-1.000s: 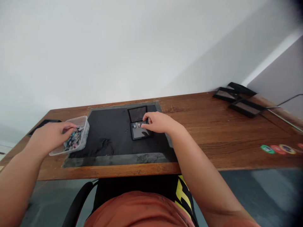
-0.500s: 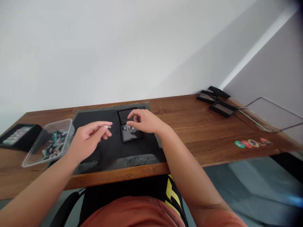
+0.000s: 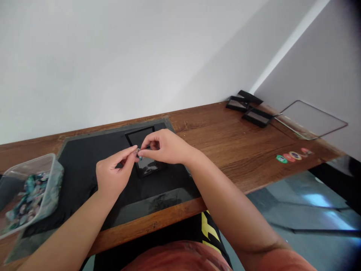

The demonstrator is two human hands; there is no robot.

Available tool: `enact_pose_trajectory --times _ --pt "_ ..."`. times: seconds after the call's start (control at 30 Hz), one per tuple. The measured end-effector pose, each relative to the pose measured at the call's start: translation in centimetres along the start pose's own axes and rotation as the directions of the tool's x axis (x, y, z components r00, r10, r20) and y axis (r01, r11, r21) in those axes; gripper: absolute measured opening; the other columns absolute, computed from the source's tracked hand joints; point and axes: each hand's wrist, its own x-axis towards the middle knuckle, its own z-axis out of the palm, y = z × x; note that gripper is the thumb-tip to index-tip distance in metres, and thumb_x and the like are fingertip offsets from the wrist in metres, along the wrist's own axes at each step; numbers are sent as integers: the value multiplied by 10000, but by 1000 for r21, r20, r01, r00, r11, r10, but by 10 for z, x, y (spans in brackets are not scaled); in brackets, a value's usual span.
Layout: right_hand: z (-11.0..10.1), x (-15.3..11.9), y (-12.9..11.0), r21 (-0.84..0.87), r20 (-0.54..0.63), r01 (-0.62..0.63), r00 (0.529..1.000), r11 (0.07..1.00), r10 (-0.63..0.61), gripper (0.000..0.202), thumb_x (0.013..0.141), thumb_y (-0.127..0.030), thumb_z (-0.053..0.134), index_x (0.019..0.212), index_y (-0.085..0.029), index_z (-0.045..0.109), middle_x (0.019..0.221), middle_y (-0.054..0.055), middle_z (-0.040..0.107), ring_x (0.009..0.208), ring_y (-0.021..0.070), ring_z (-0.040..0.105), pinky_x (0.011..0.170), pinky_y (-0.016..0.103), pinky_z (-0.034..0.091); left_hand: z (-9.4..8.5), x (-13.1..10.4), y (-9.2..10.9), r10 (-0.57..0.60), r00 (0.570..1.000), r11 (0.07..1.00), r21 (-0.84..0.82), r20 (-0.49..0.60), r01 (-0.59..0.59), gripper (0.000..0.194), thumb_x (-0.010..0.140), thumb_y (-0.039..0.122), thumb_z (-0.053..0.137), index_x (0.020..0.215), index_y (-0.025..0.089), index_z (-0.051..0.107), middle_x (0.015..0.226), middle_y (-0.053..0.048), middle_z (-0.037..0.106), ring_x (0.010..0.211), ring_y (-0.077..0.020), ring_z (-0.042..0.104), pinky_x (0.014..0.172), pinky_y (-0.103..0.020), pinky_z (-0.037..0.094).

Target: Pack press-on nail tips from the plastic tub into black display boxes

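Observation:
My left hand (image 3: 115,171) is closed in a pinch on a small shiny stone (image 3: 138,152), greyish and partly hidden by fingertips. My right hand (image 3: 167,146) meets it there, its thumb and fingers also pinched at the stone. Beneath the hands, a flat black case (image 3: 148,166) lies opened on the black mat (image 3: 81,162), its lid (image 3: 141,136) tipped back toward the wall. Part of the case is covered by my right hand, and small stones inside it are mostly hidden.
A clear plastic tub (image 3: 52,184) of mixed coloured stones stands at the left. Several black cases (image 3: 256,117) sit at the back right, near a thin metal frame (image 3: 332,119). Round coloured stickers (image 3: 295,155) lie near the right edge of the wooden table (image 3: 211,131).
My left hand has moved right with the small stone, and my right hand has come left to meet it at the fingertips. The view has shifted, bringing the tub lower left.

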Motion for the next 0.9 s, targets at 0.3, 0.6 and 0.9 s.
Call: enact_pose_trajectory --times 0.3,0.6,0.9 --pt "8 0 3 92 4 81 997 992 -82 266 827 -398 759 918 -153 805 626 -34 584 577 72 446 590 244 319 -4 0 0 79 995 994 75 -65 -74 151 893 286 677 932 252 819 840 -3 811 708 -166 761 692 -281 614" --pt "5 -4 -3 -28 -15 54 998 998 -55 293 819 -430 763 949 -167 777 645 -37 599 596 86 495 605 248 330 -5 3 2 142 989 982 130 -36 -136 179 900 310 676 1011 270 811 788 8 794 667 -156 720 692 -277 568" --pt "-19 -7 3 -378 -227 -243 960 893 165 230 793 -351 739 975 -209 747 797 2 690 753 153 589 682 273 365 -4 11 -3 -322 869 918 347 375 191 398 856 547 656 1145 309 790 725 19 746 639 -181 666 578 -288 443"
